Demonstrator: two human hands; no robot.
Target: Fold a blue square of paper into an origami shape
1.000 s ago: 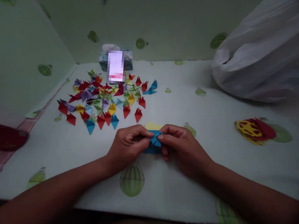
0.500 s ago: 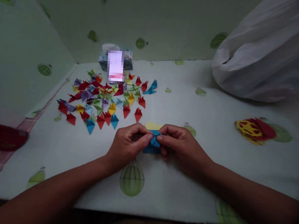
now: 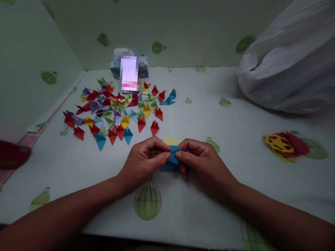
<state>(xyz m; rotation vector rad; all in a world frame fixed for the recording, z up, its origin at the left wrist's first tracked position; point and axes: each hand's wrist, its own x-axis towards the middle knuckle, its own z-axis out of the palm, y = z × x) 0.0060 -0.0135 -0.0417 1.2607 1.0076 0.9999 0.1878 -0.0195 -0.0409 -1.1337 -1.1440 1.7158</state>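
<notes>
A small folded piece of blue origami paper (image 3: 174, 156) is pinched between both hands, close to the middle of the table. My left hand (image 3: 147, 157) grips its left side with thumb and forefinger. On its right side my right hand (image 3: 201, 159) is closed on it the same way. Directly below the folded piece lies flat blue paper (image 3: 170, 167), partly covered by the fingers. Yellow paper (image 3: 170, 141) shows just behind it. Several folded paper cranes (image 3: 125, 121) in red, blue, yellow, green and purple lie in a loose heap beyond my left hand.
A phone (image 3: 129, 73), blurred out, leans against a tissue box (image 3: 144, 66) behind the cranes. A white plastic bag (image 3: 296, 70) stands at the back right. Red and yellow cut-outs (image 3: 286, 145) lie at the right, and a red object (image 3: 3, 153) at the left edge.
Both hands stay in nearly the same place. The fingers have shifted slightly on the blue paper, and its folded part looks a little more compact.
</notes>
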